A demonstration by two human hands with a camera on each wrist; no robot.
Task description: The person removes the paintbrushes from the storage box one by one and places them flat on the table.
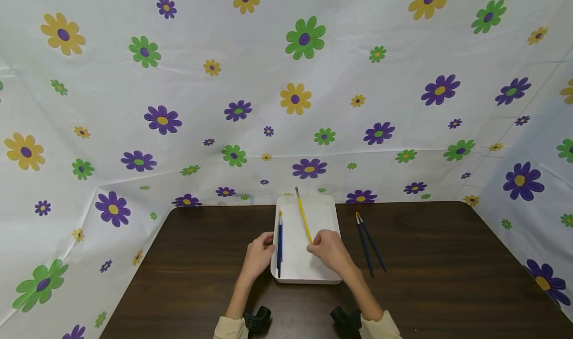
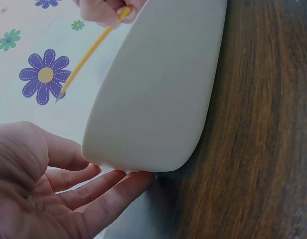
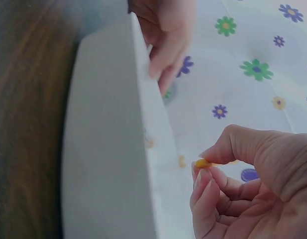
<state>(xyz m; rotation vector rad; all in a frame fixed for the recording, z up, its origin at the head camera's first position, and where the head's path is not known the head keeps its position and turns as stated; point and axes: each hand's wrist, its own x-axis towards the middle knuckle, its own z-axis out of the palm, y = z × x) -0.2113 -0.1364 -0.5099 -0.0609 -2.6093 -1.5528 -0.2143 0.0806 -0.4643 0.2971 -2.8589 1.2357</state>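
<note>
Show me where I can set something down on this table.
Bare table lies between the left hand and its left edge, and from the two dark brushes right of the white tray to the right edge. The tray is crowded: blue brushes along its left side, right hand over it pinching the yellow brush.

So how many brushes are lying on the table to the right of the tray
2: one dark blue brush nearer the tray, a second brush just right of it. Others could be hidden behind the right forearm.
</note>
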